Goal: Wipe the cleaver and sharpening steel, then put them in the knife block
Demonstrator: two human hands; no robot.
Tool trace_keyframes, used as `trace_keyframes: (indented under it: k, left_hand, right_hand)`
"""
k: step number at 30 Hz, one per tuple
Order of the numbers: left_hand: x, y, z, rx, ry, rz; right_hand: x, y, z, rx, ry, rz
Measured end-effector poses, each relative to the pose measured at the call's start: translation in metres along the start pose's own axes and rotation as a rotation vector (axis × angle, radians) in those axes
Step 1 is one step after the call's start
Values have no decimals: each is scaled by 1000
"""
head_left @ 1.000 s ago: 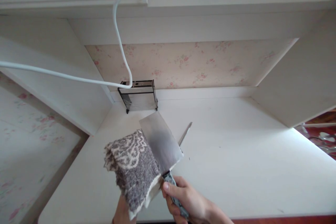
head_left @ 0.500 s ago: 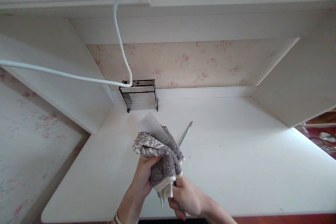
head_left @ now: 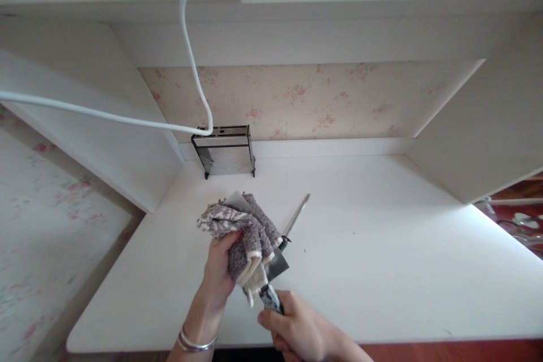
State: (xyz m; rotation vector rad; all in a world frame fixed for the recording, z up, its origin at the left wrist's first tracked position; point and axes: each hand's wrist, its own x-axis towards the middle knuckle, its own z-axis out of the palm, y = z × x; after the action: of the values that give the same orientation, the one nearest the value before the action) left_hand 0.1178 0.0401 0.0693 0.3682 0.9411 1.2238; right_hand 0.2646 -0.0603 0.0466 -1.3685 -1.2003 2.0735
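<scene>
Your left hand point(head_left: 218, 263) clamps a grey patterned terry cloth point(head_left: 241, 235) around the broad steel cleaver blade point(head_left: 278, 264) above the white countertop point(head_left: 382, 260), while your right hand point(head_left: 297, 331) fists its mottled handle point(head_left: 269, 298); a slim steel knife point(head_left: 297, 216) lies just beside.

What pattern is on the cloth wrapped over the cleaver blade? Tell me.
The cloth is grey with a cream lace-like pattern and a cream edge, seen in the head view.

Home kitchen, white counter point(head_left: 382, 249), knife rack point(head_left: 224, 150)
</scene>
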Motion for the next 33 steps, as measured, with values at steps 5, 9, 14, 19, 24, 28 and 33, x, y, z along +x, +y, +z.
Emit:
trace_keyframes:
  k: [5, 9, 14, 19, 24, 28, 33]
  left_hand:
    - [4, 7, -1, -7, 9, 34]
    - [9, 12, -5, -7, 6, 57]
    - [10, 20, -6, -31, 19, 102]
    - [10, 26, -9, -22, 72, 144]
    - [13, 30, -16, 7, 74, 165]
    - [15, 30, -21, 41, 59, 181]
    - [18, 29, -25, 103, 11, 211]
  right_hand:
    - [-6, 1, -1, -54, 30, 31]
    - [-13, -2, -5, -60, 17, 19]
    - [-18, -1, -11, -52, -9, 48]
    - [-21, 0, -14, -26, -11, 57]
    - [-26, 2, -17, -64, -18, 49]
    - [-31, 6, -25, -78, -24, 72]
    - [-38, 7, -41, -115, -36, 95]
